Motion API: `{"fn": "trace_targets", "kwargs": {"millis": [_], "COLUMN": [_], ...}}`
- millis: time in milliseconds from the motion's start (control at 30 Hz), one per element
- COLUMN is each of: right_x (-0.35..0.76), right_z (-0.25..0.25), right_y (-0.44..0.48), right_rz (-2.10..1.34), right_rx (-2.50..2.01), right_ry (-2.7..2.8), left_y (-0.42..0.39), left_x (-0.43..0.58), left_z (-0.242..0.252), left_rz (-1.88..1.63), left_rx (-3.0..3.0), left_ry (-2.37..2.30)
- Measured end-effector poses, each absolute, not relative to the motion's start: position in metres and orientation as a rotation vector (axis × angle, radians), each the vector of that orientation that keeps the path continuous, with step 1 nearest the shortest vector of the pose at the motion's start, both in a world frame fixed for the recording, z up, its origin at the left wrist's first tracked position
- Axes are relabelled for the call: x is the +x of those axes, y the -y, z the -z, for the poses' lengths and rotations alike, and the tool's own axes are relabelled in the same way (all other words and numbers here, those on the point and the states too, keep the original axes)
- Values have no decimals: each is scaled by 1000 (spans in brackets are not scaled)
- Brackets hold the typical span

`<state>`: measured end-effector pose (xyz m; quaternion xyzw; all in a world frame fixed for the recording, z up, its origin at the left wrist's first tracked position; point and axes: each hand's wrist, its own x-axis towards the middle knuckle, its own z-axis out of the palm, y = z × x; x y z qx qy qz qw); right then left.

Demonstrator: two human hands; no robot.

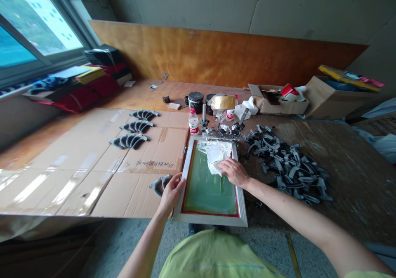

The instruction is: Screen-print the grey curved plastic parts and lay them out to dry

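Note:
A screen-printing frame [213,219] with a green mesh and red border lies at the near edge of the bench, hinged to a metal clamp [221,133] at its far end. My left hand [170,192] grips the frame's left rail. My right hand [234,172] presses a crumpled white cloth [216,156] onto the mesh near its far right corner. Under the frame's left side lie a few grey curved plastic parts [159,184].
Three rows of grey curved parts [131,140] lie on flattened cardboard [77,166] to the left. A heap of dark parts [291,166] sits right of the frame. Bottles, black jars [195,100] and open boxes [278,100] stand behind. A window is at far left.

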<state>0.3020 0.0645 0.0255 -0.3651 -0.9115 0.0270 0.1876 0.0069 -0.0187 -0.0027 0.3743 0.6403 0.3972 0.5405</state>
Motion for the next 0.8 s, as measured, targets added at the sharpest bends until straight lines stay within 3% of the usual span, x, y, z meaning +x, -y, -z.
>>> {"fn": "trace_targets", "kwargs": {"millis": [133, 267, 467, 633, 800], "right_x": [310, 295, 316, 362, 340], "right_z": [-41, -70, -96, -67, -16], "right_y": [-77, -136, -182, -142, -91], "right_rz": [-249, -325, -3, -145, -347], "right_rx": [-1032, -1324, -1568, -1761, -1563], "right_ry": [2555, 2451, 2223, 1981, 2325], "left_y": [19, 18, -2, -55, -88], "left_x": [8, 5, 4, 24, 35], "left_z": [-7, -27, -87, -136, -161], "left_rz": [-939, -947, -1114, -1546, -1634], "left_rx": [844, 840, 923, 991, 1030], "left_ry": [-1525, -1488, -1469, -1296, -1216]}}
